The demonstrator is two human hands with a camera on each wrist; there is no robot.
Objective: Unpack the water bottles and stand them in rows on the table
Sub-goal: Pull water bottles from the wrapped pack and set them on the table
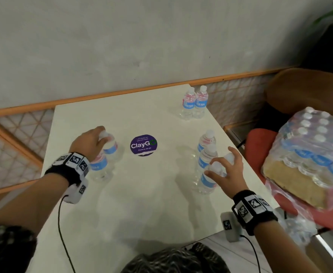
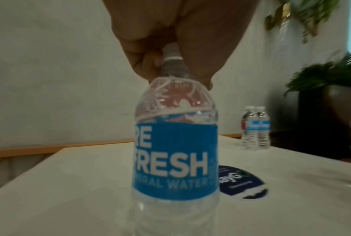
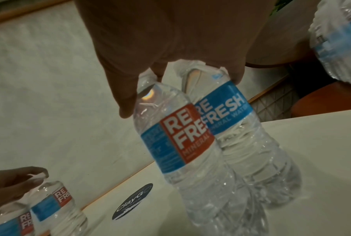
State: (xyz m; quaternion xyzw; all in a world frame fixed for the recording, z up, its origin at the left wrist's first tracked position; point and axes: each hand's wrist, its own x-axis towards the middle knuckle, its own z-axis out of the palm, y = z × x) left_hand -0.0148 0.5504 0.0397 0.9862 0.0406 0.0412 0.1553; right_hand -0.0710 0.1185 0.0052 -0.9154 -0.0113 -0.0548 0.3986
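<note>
On the white table (image 1: 142, 198), my left hand (image 1: 92, 141) pinches the cap of an upright water bottle (image 1: 110, 149) with a blue label (image 2: 174, 159); its fingers (image 2: 142, 52) curl round the cap. A second bottle (image 1: 99, 168) stands just beneath that wrist. At the right edge my right hand (image 1: 226, 172) grips the tops of two bottles (image 3: 178, 143) (image 3: 227, 110) side by side, bases on the table. Two more bottles (image 1: 207, 142) stand just behind them, and a pair (image 1: 194, 103) stands at the far right corner.
A shrink-wrapped pack of bottles (image 1: 315, 154) lies on a red chair (image 1: 260, 142) right of the table. A round purple ClayGo sticker (image 1: 143, 145) marks the table's middle. A grey wall with an orange rail runs behind. A brown seat (image 1: 309, 89) and a plant (image 2: 322, 76) are at the far right.
</note>
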